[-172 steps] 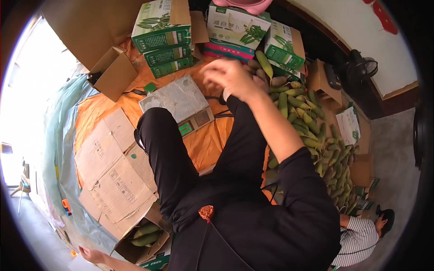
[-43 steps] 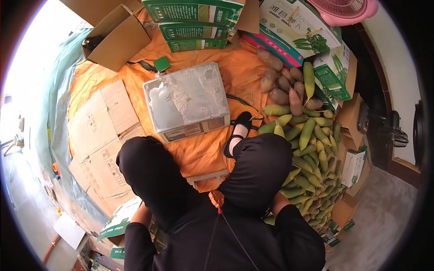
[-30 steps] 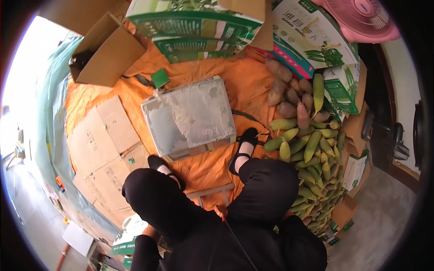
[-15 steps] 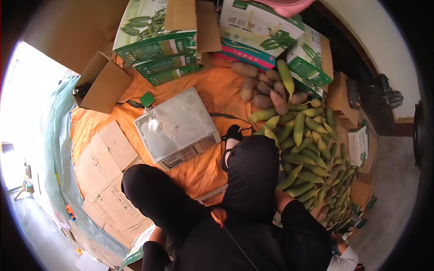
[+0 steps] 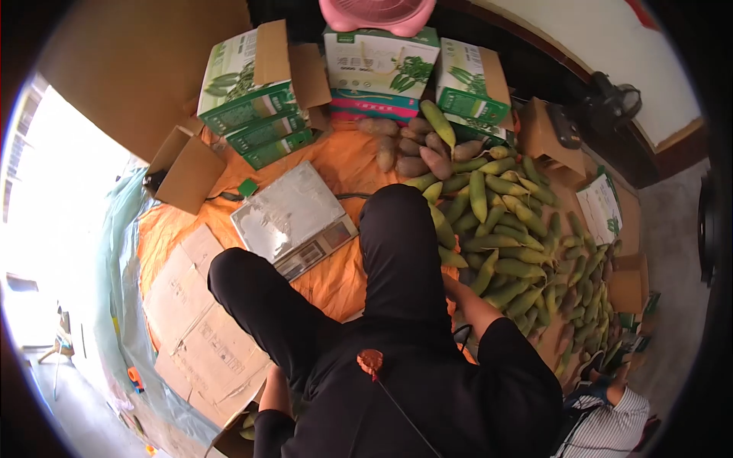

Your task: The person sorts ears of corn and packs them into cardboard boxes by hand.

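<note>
My right hand point(image 5: 453, 290) is down beside my right knee, next to the heap of green radish-like vegetables point(image 5: 519, 244); its fingers are hidden by my leg. My left hand point(image 5: 275, 380) hangs low beside my left thigh, near a carton point(image 5: 229, 441) with some green vegetables inside, and its fingers are out of sight too. Ahead of my knees a metal-topped scale point(image 5: 286, 217) rests on the orange sheet point(image 5: 336, 286). Behind the green heap lie several reddish-brown tubers point(image 5: 412, 149).
Printed green-and-white boxes point(image 5: 382, 65) stand at the back, with a pink basin point(image 5: 378, 14) on top. Flattened cardboard point(image 5: 198, 328) lies left. An open brown carton point(image 5: 187, 172) stands beyond it. Another person in a striped sleeve point(image 5: 611, 420) is at lower right.
The view has shifted, showing more of the back wall and the other person. My right forearm shows more beside my knee. The low left carton now shows vegetables inside.
</note>
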Tool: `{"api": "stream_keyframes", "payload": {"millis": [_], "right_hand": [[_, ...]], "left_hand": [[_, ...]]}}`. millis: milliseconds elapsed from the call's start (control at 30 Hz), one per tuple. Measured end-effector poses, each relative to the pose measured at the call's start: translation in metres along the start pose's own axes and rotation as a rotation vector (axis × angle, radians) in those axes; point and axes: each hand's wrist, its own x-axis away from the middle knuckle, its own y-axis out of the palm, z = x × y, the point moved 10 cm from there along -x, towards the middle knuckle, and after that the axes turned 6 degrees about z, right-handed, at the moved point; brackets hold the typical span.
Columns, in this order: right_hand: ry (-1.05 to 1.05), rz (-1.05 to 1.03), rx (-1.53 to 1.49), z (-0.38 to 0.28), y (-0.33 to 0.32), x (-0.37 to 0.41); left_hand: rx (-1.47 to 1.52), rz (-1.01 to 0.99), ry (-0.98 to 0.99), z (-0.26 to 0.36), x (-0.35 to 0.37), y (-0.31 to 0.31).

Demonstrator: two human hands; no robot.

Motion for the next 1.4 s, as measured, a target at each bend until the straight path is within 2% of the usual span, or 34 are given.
{"api": "stream_keyframes", "payload": {"millis": [33,233,400,467,500,567,633,667,733,767,800,833,867,933,1067,1200,1267,1333,1400], "right_hand": [[0.062,0.049,-0.011,-0.003,-0.007,0.012],[0.015,0.04,0.118,-0.039,-0.015,0.046],[-0.026,0.093,-0.037,-0.014,-0.038,-0.011],[0.0,0.124,-0.099,-0.017,-0.055,-0.024],[-0.013,0.111,-0.094,-0.019,-0.062,-0.033],[-0.022,0.099,-0.103,-0.028,-0.073,-0.046],[-0.058,0.257,-0.205,-0.047,-0.102,-0.052],[-0.054,0.258,-0.211,-0.052,-0.112,-0.058],[-0.194,0.218,-0.375,-0.079,-0.135,-0.081],[-0.198,0.221,-0.382,-0.095,-0.146,-0.083],[-0.208,0.326,-0.37,-0.116,-0.164,-0.073],[-0.216,0.432,-0.355,-0.135,-0.183,-0.063],[-0.216,0.435,-0.358,-0.151,-0.195,-0.062],[-0.261,0.529,-0.414,-0.178,-0.23,-0.064],[-0.321,0.572,-0.512,-0.211,-0.298,-0.093],[-0.34,0.643,-0.746,-0.228,-0.367,-0.126],[-0.324,0.681,-0.773,-0.24,-0.392,-0.142],[-0.355,0.697,-0.894,-0.253,-0.412,-0.153],[-0.33,0.698,-0.905,-0.267,-0.424,-0.165]], "left_hand": [[0.0,-0.019,0.008,0.005,-0.006,0.009],[-0.002,-0.101,0.045,0.033,-0.039,0.053],[-0.023,-0.126,0.058,0.071,-0.058,0.083],[0.175,0.116,0.207,0.117,-0.067,0.054],[0.233,0.149,0.369,0.148,-0.073,0.041],[0.094,0.371,0.553,0.223,-0.053,0.02],[0.038,0.452,0.766,0.303,-0.016,0.038],[0.005,0.429,0.851,0.344,0.011,0.061],[-0.012,0.312,0.978,0.395,0.04,0.111],[-0.04,0.214,0.969,0.408,0.046,0.143],[-0.069,0.116,0.954,0.416,0.052,0.175],[-0.194,0.056,1.169,0.428,0.069,0.211],[-0.436,0.017,1.281,0.434,0.084,0.247],[-0.555,-0.196,1.158,0.427,0.099,0.311],[-0.896,-0.475,1.264,0.374,0.084,0.381],[-1.096,-0.564,1.075,0.329,0.048,0.395],[-1.119,-0.559,1.083,0.317,0.034,0.394],[-1.163,-0.542,0.918,0.308,0.018,0.391],[-1.188,-0.529,0.868,0.305,0.008,0.391]]}}
